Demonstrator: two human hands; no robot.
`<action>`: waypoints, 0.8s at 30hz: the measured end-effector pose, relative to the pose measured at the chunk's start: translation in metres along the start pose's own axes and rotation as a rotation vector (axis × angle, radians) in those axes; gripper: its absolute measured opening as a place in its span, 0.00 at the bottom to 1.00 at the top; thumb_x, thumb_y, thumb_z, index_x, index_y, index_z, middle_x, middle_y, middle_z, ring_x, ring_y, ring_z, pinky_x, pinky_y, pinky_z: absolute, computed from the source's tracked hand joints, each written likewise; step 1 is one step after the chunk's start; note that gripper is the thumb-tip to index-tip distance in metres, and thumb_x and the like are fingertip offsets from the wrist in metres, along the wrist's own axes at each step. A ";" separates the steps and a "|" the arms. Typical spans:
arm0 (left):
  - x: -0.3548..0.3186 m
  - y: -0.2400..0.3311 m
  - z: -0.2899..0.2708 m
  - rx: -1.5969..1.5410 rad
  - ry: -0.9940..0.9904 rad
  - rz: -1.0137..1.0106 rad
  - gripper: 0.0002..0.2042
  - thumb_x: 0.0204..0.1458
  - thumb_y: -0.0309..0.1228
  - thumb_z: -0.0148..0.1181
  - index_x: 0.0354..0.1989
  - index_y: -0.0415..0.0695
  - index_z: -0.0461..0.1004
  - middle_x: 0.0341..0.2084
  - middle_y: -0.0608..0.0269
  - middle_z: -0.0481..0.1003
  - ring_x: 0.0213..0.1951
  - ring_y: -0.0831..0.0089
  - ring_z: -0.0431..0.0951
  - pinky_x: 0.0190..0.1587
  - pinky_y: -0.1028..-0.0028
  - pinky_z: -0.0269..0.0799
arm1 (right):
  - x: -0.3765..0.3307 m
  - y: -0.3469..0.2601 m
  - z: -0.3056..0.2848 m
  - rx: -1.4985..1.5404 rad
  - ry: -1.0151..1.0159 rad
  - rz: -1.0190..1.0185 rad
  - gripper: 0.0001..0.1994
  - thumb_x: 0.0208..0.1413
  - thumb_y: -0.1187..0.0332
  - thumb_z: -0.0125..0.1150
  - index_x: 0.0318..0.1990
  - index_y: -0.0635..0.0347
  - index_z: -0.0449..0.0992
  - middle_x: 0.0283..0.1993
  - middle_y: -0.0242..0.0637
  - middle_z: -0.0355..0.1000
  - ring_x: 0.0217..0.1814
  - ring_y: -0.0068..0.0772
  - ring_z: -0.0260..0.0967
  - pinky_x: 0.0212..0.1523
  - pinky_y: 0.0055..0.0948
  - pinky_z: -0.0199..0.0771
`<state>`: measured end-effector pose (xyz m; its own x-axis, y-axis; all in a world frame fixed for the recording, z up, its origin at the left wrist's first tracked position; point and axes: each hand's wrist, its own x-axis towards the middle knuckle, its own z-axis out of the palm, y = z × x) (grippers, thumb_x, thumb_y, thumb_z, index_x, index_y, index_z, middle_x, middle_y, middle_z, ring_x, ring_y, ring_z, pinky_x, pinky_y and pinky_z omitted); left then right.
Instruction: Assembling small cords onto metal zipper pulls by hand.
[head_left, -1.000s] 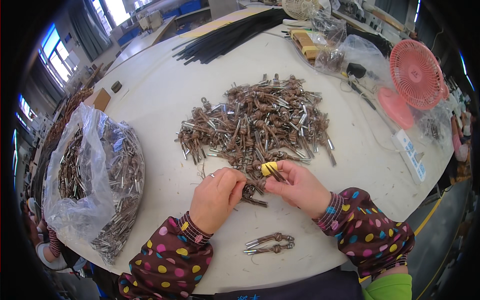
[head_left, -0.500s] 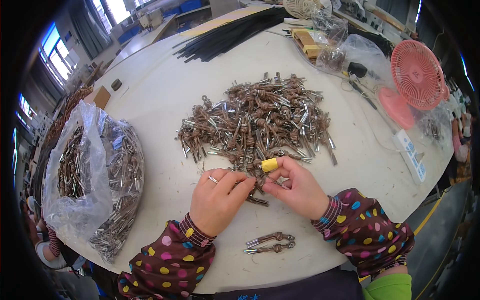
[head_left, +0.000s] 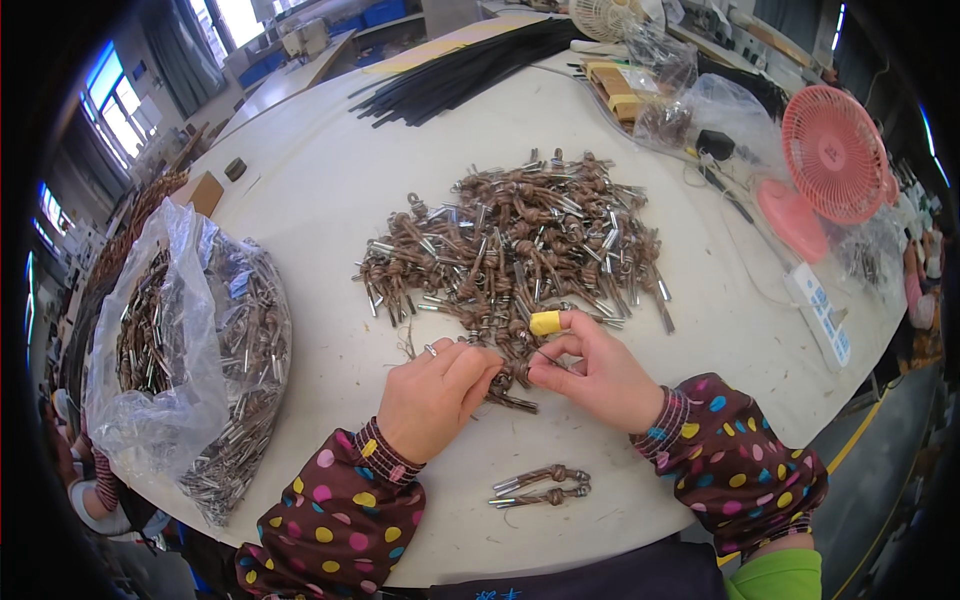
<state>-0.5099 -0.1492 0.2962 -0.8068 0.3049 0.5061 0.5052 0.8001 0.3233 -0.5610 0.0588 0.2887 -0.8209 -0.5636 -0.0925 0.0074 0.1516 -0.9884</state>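
Note:
A heap of brown knotted cords with silver metal tips (head_left: 520, 235) covers the middle of the table. At its near edge, both hands work over a few knotted cords (head_left: 518, 370) that lie between them. My left hand (head_left: 440, 395), with a ring on one finger, is closed in a pinch; its fingertips hide what they hold. Yellow tape wraps the index finger of my right hand (head_left: 595, 370), whose thumb and fingers pinch a thin dark strand (head_left: 545, 358). Nearer to me lies a single knotted cord loop (head_left: 540, 485) with two metal tips, apart from the heap.
At left stands a clear plastic bag (head_left: 165, 340) full of similar cords. Black strips (head_left: 470, 70) lie at the far side. To the right are a pink fan (head_left: 832, 155), a white power strip (head_left: 818, 315) with cables, and plastic bags (head_left: 735, 115).
My hands have drawn slightly apart, the left a little down and left, the right slightly to the right. The heap and the single loop lie as before.

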 end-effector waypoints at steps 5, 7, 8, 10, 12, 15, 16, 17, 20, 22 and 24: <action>0.002 -0.004 0.000 -0.006 0.050 0.090 0.09 0.44 0.20 0.63 0.33 0.43 0.71 0.26 0.64 0.74 0.26 0.63 0.73 0.27 0.69 0.69 | -0.009 -0.033 -0.006 -0.632 0.102 -0.201 0.21 0.53 0.55 0.64 0.45 0.60 0.66 0.36 0.34 0.69 0.32 0.31 0.73 0.30 0.24 0.70; 0.001 -0.008 0.000 0.025 0.042 0.133 0.10 0.43 0.22 0.61 0.34 0.44 0.71 0.27 0.65 0.72 0.27 0.65 0.72 0.28 0.71 0.69 | -0.009 -0.037 -0.005 -0.742 0.119 -0.306 0.20 0.52 0.53 0.63 0.42 0.58 0.67 0.35 0.34 0.68 0.31 0.34 0.72 0.28 0.26 0.70; 0.001 -0.009 0.000 0.057 0.034 0.177 0.11 0.41 0.24 0.59 0.36 0.45 0.71 0.27 0.67 0.70 0.29 0.68 0.70 0.29 0.72 0.69 | -0.008 -0.038 -0.004 -0.896 0.103 -0.396 0.17 0.51 0.55 0.64 0.39 0.56 0.69 0.34 0.33 0.68 0.29 0.34 0.71 0.26 0.27 0.69; 0.001 -0.008 -0.002 0.070 0.014 0.195 0.12 0.41 0.24 0.57 0.36 0.45 0.71 0.28 0.67 0.70 0.30 0.68 0.70 0.31 0.72 0.68 | -0.007 -0.041 -0.003 -1.053 0.088 -0.486 0.14 0.51 0.58 0.64 0.37 0.54 0.70 0.32 0.32 0.67 0.27 0.34 0.70 0.24 0.29 0.68; 0.002 -0.008 -0.002 0.085 -0.007 0.211 0.12 0.40 0.25 0.56 0.37 0.45 0.71 0.29 0.67 0.69 0.31 0.69 0.70 0.32 0.71 0.68 | -0.005 -0.042 -0.002 -1.156 0.098 -0.556 0.13 0.50 0.56 0.63 0.30 0.53 0.69 0.28 0.30 0.64 0.26 0.33 0.69 0.22 0.31 0.66; 0.002 -0.008 -0.002 0.118 -0.009 0.252 0.11 0.42 0.26 0.55 0.37 0.45 0.71 0.29 0.68 0.70 0.31 0.70 0.70 0.33 0.72 0.66 | -0.004 -0.046 -0.002 -1.240 0.062 -0.576 0.13 0.50 0.57 0.62 0.29 0.52 0.67 0.27 0.29 0.63 0.26 0.31 0.69 0.22 0.31 0.66; 0.002 -0.008 -0.002 0.134 -0.011 0.270 0.11 0.42 0.26 0.55 0.37 0.45 0.71 0.29 0.69 0.70 0.31 0.71 0.69 0.33 0.72 0.65 | -0.003 -0.046 -0.002 -1.239 0.060 -0.577 0.13 0.50 0.57 0.62 0.29 0.52 0.67 0.27 0.29 0.63 0.26 0.31 0.69 0.22 0.31 0.66; 0.002 -0.008 -0.002 0.149 -0.013 0.289 0.11 0.42 0.27 0.55 0.37 0.45 0.71 0.29 0.69 0.70 0.32 0.72 0.69 0.34 0.73 0.64 | -0.002 -0.047 -0.002 -1.258 0.053 -0.605 0.12 0.49 0.57 0.63 0.28 0.52 0.67 0.27 0.28 0.63 0.26 0.30 0.69 0.22 0.30 0.67; 0.004 -0.005 -0.005 0.180 -0.009 0.305 0.11 0.42 0.27 0.55 0.37 0.46 0.71 0.28 0.70 0.70 0.31 0.73 0.69 0.33 0.74 0.63 | -0.002 -0.051 -0.001 -1.301 0.036 -0.656 0.11 0.49 0.59 0.63 0.28 0.51 0.67 0.26 0.27 0.63 0.26 0.28 0.69 0.22 0.29 0.67; 0.003 -0.004 -0.005 0.197 -0.015 0.305 0.10 0.43 0.27 0.55 0.36 0.46 0.71 0.28 0.71 0.69 0.31 0.74 0.69 0.33 0.74 0.62 | -0.001 -0.052 0.000 -1.319 0.021 -0.681 0.11 0.48 0.59 0.62 0.28 0.51 0.67 0.26 0.26 0.63 0.27 0.27 0.69 0.22 0.28 0.68; 0.003 -0.004 -0.005 0.213 -0.020 0.309 0.10 0.43 0.28 0.55 0.36 0.46 0.71 0.28 0.71 0.69 0.31 0.74 0.68 0.34 0.74 0.62 | -0.001 -0.054 0.002 -1.406 -0.002 -0.675 0.10 0.48 0.60 0.61 0.28 0.51 0.67 0.26 0.26 0.63 0.28 0.26 0.69 0.22 0.28 0.69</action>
<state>-0.5132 -0.1541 0.3003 -0.6330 0.5574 0.5373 0.6527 0.7574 -0.0169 -0.5595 0.0501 0.3419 -0.4509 -0.8390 0.3044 -0.8705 0.4887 0.0575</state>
